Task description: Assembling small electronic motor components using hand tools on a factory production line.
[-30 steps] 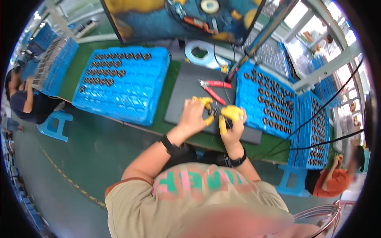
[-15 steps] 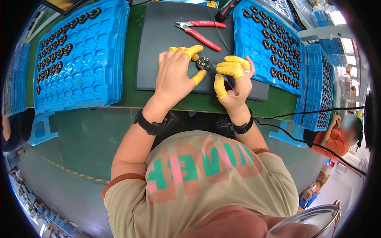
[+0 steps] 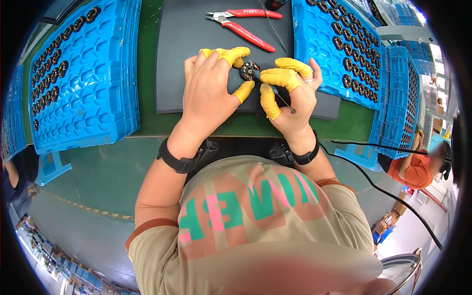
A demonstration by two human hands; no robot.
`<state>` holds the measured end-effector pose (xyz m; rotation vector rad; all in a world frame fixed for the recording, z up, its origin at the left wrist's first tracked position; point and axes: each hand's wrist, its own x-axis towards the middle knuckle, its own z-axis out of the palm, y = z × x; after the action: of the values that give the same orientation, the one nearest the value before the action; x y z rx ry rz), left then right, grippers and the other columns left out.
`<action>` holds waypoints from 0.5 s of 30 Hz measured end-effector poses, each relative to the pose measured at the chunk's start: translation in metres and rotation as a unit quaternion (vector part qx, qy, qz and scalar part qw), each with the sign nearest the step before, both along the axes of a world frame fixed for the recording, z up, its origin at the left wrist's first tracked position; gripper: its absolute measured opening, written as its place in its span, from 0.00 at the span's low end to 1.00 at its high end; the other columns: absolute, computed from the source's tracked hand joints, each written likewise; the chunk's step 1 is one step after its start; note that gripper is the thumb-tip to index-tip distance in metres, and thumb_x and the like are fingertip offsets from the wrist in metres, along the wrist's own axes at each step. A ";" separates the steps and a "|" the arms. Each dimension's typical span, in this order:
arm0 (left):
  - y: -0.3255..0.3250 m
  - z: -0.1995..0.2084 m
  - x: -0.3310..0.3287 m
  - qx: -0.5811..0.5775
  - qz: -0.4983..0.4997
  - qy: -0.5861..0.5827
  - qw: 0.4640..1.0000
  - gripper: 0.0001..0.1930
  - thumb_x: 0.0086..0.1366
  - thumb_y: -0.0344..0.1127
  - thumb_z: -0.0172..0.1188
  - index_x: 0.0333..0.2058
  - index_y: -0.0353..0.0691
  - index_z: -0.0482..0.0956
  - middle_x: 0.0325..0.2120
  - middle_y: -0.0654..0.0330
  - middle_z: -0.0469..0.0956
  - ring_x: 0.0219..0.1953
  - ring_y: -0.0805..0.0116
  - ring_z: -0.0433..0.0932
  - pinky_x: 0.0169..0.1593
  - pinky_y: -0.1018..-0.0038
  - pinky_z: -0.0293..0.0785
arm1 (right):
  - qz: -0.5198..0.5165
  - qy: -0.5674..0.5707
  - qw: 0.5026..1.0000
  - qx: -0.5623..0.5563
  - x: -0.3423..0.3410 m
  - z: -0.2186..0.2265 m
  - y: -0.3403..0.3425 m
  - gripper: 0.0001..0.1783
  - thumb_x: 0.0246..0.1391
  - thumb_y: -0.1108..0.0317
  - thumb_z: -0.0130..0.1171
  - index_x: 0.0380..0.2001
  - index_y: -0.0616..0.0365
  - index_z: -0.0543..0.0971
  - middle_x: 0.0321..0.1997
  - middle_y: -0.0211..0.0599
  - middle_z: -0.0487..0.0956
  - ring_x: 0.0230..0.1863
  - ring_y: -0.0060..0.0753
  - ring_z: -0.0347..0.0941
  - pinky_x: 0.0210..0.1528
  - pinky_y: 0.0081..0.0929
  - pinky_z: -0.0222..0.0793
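1. On the dark mat (image 3: 196, 59), near its front edge, sits the work: a small round part (image 3: 250, 72) with dark windings and a spot of red, pinched between both hands.
2. Left hand (image 3: 209, 91): closed on the part from the left. Yellow finger cots (image 3: 231, 55) cover its fingertips; forefinger bears from above, thumb from below.
3. Right hand (image 3: 290, 101): closed on the part from the right, cots on forefinger and thumb. A thin dark wire or pin (image 3: 282, 102) runs under the thumb toward the mat's front edge; which of the two it is cannot be told.
4. Both hands meet at the part, fingertips almost touching.
5. Handling judgement: the part looks light and rigid at its body, but the fine windings and leads are probably fragile. Grip by the outer rim, not across the windings. The cots should add friction, so light pressure ought to be enough.
6. Red cutters (image 3: 243, 24) lie at the mat's rear edge, well apart from the hands.
7. Left of the mat: a blue tray (image 3: 98, 98) with dark parts filling only its far-left pockets.
8. Right of the mat: a blue tray stack (image 3: 324, 54), pockets mostly filled with the same dark parts.
9. A black cable (image 3: 388, 189) trails off beyond the mat's front right corner.
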<state>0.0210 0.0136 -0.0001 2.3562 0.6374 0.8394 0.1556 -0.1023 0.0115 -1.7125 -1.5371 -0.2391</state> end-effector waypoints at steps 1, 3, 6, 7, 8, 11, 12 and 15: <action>0.000 0.000 0.000 0.002 0.000 0.003 1.000 0.23 0.47 0.34 0.71 0.44 0.44 0.78 0.33 0.64 0.76 0.41 0.61 0.72 0.50 0.65 0.61 | -0.002 0.000 1.000 -0.003 0.000 -0.001 0.000 0.14 0.36 0.73 0.67 0.31 0.47 0.81 0.30 0.24 0.79 0.46 0.33 0.75 0.66 0.48 0.42; 0.000 0.000 0.000 0.004 -0.001 0.007 1.000 0.23 0.47 0.34 0.71 0.45 0.44 0.77 0.33 0.64 0.76 0.41 0.61 0.72 0.50 0.65 0.61 | -0.004 0.001 1.000 -0.006 0.000 -0.001 0.001 0.13 0.37 0.73 0.68 0.31 0.47 0.81 0.29 0.24 0.79 0.46 0.33 0.75 0.66 0.48 0.42; 0.000 0.002 0.001 -0.004 -0.001 0.003 1.000 0.23 0.47 0.34 0.71 0.44 0.44 0.77 0.33 0.64 0.76 0.41 0.61 0.72 0.50 0.66 0.61 | -0.015 0.006 1.000 -0.018 0.000 0.000 0.000 0.13 0.38 0.72 0.68 0.31 0.48 0.81 0.29 0.25 0.79 0.46 0.33 0.75 0.66 0.48 0.42; 0.000 0.003 0.001 -0.010 -0.001 0.003 1.000 0.23 0.47 0.34 0.71 0.44 0.44 0.77 0.33 0.64 0.76 0.41 0.61 0.72 0.49 0.66 0.61 | -0.017 0.011 0.999 -0.025 0.000 0.001 0.000 0.12 0.40 0.71 0.69 0.31 0.48 0.81 0.29 0.25 0.79 0.46 0.33 0.75 0.66 0.49 0.42; 0.000 0.003 0.001 -0.016 -0.002 0.003 1.000 0.23 0.47 0.34 0.71 0.44 0.44 0.77 0.33 0.64 0.76 0.41 0.61 0.72 0.49 0.66 0.60 | -0.020 0.016 0.999 -0.033 0.000 0.003 0.000 0.11 0.41 0.71 0.69 0.31 0.49 0.81 0.30 0.26 0.80 0.46 0.33 0.75 0.66 0.49 0.42; 0.000 0.002 0.000 -0.009 0.001 -0.001 1.000 0.23 0.47 0.33 0.71 0.44 0.44 0.77 0.33 0.65 0.76 0.41 0.62 0.72 0.49 0.66 0.60 | -0.020 0.026 0.997 -0.066 0.004 0.014 0.001 0.09 0.43 0.69 0.70 0.31 0.50 0.81 0.31 0.27 0.80 0.45 0.33 0.75 0.66 0.50 0.43; 0.000 0.003 0.001 -0.010 0.001 -0.001 1.000 0.23 0.47 0.33 0.71 0.44 0.44 0.77 0.33 0.65 0.76 0.41 0.62 0.72 0.49 0.66 0.60 | -0.022 0.015 0.997 -0.078 0.007 0.018 0.002 0.09 0.44 0.67 0.70 0.30 0.51 0.81 0.32 0.29 0.81 0.44 0.34 0.76 0.65 0.50 0.44; 0.000 0.004 0.001 -0.015 -0.001 0.005 1.000 0.23 0.47 0.33 0.71 0.44 0.44 0.77 0.32 0.65 0.76 0.41 0.62 0.72 0.49 0.66 0.60 | -0.015 0.048 0.993 -0.106 0.019 0.022 0.006 0.09 0.45 0.67 0.70 0.29 0.53 0.80 0.32 0.29 0.81 0.42 0.34 0.76 0.65 0.50 0.46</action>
<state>0.0218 0.0138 0.0037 2.3359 0.6466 0.8121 0.1741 -0.0960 0.0332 -1.8838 -1.5099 -0.0065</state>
